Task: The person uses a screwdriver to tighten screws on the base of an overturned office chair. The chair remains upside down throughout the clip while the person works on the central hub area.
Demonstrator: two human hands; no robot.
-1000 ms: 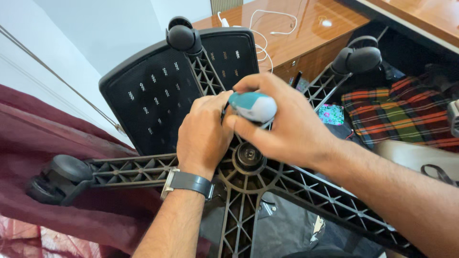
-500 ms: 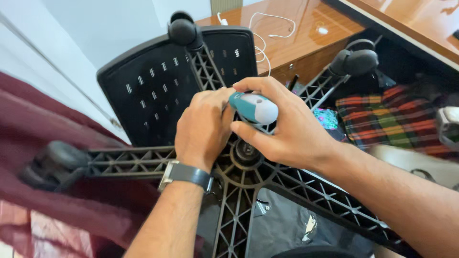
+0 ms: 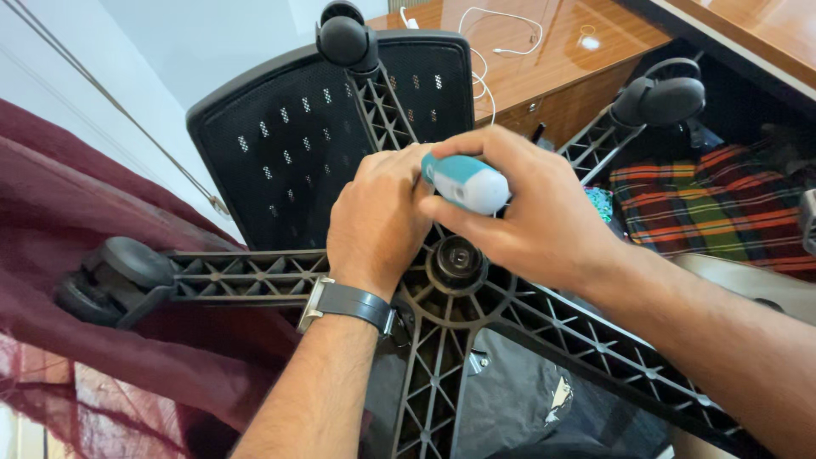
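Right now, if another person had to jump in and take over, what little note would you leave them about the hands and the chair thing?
Left hand: fist closed on the upturned black chair base, just above its centre hub; what the fingers pinch is hidden.
Right hand: shut on a small teal and white tool, its tip hidden behind the left hand.
Things: the base lies wheels-up, with casters on the leg ends, over the black mesh seat; a plaid cloth lies to the right.
Done: chair flipped, tool brought to a spot beside the hub.
Left: cannot tell how far the work there has got; both hands are on it.
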